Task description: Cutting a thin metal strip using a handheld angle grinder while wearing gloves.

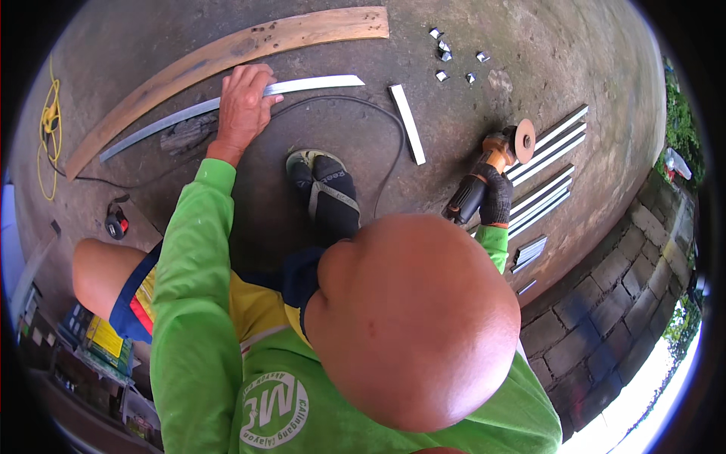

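Observation:
My bare left hand (246,102) is closed around a long silver metal bar (321,83), its thumb toward the bar's right end. Beneath the bar lies a dark, rough block of wood (187,136). Off to the right, my right hand (497,198), in a dark knit glove, grips an orange and black angle grinder (495,155). The grinder's thin round disc (525,141) points away from me and is apart from the bar. Between the two hands a short silver metal piece (408,125) rests on the concrete.
A wooden plank (265,39) lies beyond the bar. Small metal offcuts (445,54) are scattered far right of centre. Cut metal bars (541,200) lie in groups at right, near a block wall (590,303). A black cable (393,121), yellow cord (51,125) and tape measure (116,223) are on the floor.

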Demonstrator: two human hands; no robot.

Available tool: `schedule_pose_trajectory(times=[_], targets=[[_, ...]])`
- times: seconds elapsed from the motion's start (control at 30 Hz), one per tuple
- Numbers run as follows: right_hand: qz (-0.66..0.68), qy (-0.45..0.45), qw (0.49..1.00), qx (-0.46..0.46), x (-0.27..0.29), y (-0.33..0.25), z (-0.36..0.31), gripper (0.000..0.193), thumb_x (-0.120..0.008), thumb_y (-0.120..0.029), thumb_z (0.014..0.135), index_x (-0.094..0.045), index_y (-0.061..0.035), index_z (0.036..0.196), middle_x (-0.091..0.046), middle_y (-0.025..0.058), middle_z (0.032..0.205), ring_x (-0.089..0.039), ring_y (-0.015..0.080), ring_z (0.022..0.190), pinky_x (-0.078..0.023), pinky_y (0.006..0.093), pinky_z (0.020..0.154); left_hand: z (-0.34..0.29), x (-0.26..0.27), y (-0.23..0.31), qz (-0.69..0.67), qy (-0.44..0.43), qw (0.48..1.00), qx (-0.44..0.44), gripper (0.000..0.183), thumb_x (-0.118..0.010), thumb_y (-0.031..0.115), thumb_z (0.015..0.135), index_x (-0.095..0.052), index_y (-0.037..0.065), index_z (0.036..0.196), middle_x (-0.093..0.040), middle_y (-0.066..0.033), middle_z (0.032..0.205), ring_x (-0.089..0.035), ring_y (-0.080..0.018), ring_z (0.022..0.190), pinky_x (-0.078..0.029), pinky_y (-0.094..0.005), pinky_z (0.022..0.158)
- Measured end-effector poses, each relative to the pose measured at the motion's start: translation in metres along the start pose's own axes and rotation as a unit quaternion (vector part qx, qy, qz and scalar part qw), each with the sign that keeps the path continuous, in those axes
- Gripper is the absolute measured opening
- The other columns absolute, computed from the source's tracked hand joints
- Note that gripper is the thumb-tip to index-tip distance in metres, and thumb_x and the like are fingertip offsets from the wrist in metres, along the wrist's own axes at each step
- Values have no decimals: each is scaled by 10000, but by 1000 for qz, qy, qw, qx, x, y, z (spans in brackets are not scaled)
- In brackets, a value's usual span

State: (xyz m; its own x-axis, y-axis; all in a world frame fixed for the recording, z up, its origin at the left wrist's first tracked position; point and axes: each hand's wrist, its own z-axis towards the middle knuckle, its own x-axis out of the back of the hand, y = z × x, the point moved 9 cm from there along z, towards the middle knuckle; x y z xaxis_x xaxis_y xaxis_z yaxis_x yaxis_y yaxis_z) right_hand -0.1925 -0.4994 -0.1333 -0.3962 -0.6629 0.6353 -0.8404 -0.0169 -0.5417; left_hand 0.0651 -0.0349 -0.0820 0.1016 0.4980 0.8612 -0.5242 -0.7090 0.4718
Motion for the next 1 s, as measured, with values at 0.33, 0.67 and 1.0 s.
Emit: schedule_pose_trajectory(times=[0.33, 0.67, 1.0], targets=[[433, -163, 881, -97, -25, -1, 0, 474, -742, -270, 841, -557, 20, 1166, -676, 148, 878, -689, 293, 722, -615, 417, 687, 23, -1, 74, -154, 7, 988, 13, 169, -730, 116, 835, -676, 48, 980, -686, -91, 1007, -638, -290, 954, -482, -395, 833], [829, -314, 462, -11, -78, -61, -23, 750, -694, -431, 864, -417, 75, 1341, -621, 204, 1117, -605, 336, 868, -543, 455, 765, -2, -115, 195, -537, -287, 777, 157, 178, -672, 79, 940, -708, -33, 1073, -733, -79, 887, -688, -116, 749, -545, -282, 673], [638, -255, 726, -21, -78, -69, -24, 530, -700, -274, 847, -494, 94, 1168, -651, 228, 976, -666, 377, 831, -596, 507, 730, 7, -94, 222, -488, -212, 847, 14, 531, -775, 0, 817, -585, 28, 1312, -711, -131, 1013, -699, -170, 732, -565, -316, 666]])
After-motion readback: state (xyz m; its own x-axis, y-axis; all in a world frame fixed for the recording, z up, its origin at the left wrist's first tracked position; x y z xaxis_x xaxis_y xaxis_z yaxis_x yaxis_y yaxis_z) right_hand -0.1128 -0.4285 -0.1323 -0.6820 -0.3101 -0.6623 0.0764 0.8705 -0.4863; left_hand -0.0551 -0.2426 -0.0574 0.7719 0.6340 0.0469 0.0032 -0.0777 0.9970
